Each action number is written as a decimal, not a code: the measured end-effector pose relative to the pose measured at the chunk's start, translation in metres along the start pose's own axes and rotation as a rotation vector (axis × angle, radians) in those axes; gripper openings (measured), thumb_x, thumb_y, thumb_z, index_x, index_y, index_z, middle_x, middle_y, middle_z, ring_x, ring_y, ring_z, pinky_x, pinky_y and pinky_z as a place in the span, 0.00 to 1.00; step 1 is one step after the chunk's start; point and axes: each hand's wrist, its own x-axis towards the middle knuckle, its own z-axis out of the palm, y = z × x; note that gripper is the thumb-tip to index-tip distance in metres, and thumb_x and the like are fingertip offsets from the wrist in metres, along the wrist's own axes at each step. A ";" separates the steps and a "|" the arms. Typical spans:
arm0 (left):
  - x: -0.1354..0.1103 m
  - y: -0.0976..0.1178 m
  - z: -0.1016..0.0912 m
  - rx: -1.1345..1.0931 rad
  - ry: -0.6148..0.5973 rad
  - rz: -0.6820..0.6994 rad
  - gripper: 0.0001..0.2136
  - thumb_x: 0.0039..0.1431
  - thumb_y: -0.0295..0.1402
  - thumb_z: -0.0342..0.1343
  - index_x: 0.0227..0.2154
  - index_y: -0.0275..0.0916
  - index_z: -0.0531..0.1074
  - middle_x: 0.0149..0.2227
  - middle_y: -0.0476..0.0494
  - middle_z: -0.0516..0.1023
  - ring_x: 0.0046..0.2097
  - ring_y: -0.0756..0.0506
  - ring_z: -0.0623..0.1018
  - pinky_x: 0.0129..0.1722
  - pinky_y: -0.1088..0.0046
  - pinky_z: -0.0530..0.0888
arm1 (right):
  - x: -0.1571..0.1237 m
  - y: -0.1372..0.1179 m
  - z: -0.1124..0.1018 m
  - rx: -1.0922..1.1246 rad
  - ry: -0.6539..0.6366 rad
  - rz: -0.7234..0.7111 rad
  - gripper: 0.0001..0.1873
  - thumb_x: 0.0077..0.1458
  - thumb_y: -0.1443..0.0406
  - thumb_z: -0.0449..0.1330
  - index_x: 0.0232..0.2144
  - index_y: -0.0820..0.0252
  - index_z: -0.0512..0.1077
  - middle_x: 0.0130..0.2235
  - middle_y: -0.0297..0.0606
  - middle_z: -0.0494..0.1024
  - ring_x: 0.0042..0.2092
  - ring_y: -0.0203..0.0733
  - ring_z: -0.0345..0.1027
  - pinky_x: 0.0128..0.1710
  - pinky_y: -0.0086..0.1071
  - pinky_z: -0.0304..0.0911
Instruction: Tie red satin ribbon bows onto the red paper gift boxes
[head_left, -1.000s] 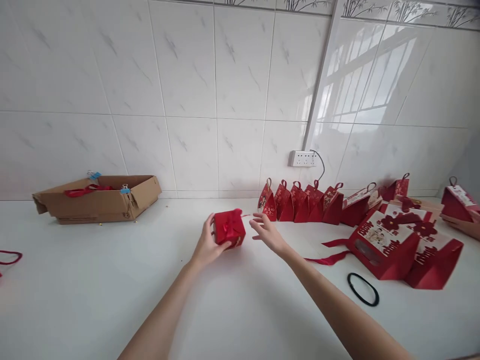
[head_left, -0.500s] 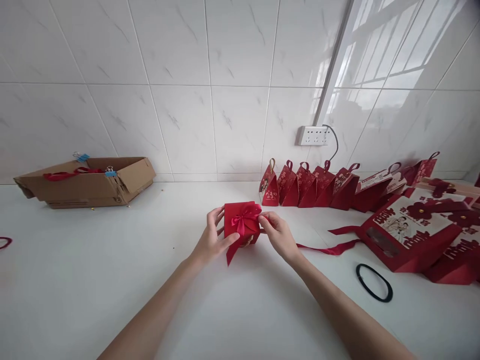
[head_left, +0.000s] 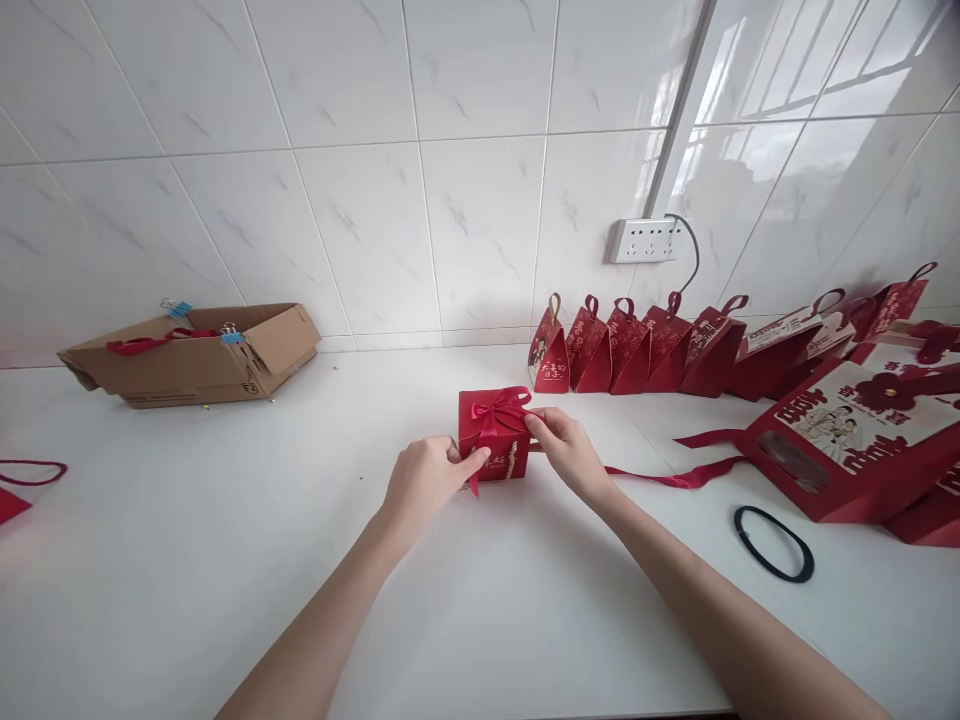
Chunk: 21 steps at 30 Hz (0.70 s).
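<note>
A small red gift box [head_left: 499, 462] stands on the white tabletop, its front showing gold lettering and a twisted gold cord. Across its top lies a red satin ribbon bow [head_left: 491, 412], one tail hanging down the front. My left hand [head_left: 429, 485] is closed at the box's front left, thumb and index finger pinching that hanging tail. At the bow's right side, my right hand [head_left: 564, 447] pinches the ribbon between thumb and fingertips. The fingers hide parts of the ribbon and of the box's left side.
A cardboard box [head_left: 202, 368] with blue binder clips stands back left. Several red triangular boxes [head_left: 590, 350] line the wall to the right. Larger red gift bags [head_left: 840, 440], a loose ribbon [head_left: 675, 475] and a black ring-shaped band [head_left: 774, 545] lie on the right.
The box has tipped back so its lettered front now shows. My left hand has moved from the box's left side to the ribbon tail in front. The view has shifted slightly.
</note>
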 end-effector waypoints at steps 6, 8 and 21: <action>0.009 -0.006 -0.008 -0.327 -0.239 0.128 0.12 0.48 0.41 0.55 0.18 0.39 0.67 0.22 0.50 0.72 0.25 0.49 0.69 0.27 0.73 0.63 | 0.004 -0.003 -0.007 0.073 0.000 0.022 0.19 0.49 0.50 0.56 0.24 0.60 0.70 0.39 0.39 0.71 0.40 0.43 0.67 0.41 0.38 0.69; 0.012 -0.007 -0.014 -0.553 -0.350 0.155 0.11 0.48 0.38 0.55 0.17 0.38 0.65 0.20 0.50 0.70 0.25 0.50 0.68 0.28 0.73 0.64 | 0.005 -0.006 -0.011 0.139 0.019 0.020 0.19 0.47 0.51 0.59 0.20 0.61 0.67 0.34 0.36 0.71 0.38 0.40 0.67 0.42 0.37 0.68; 0.039 -0.033 -0.029 -1.598 -0.044 -0.145 0.09 0.42 0.27 0.51 0.14 0.38 0.56 0.17 0.54 0.56 0.20 0.54 0.61 0.26 0.73 0.70 | 0.015 -0.012 -0.038 0.770 0.284 0.223 0.07 0.41 0.68 0.59 0.16 0.58 0.64 0.21 0.30 0.67 0.31 0.38 0.68 0.42 0.41 0.69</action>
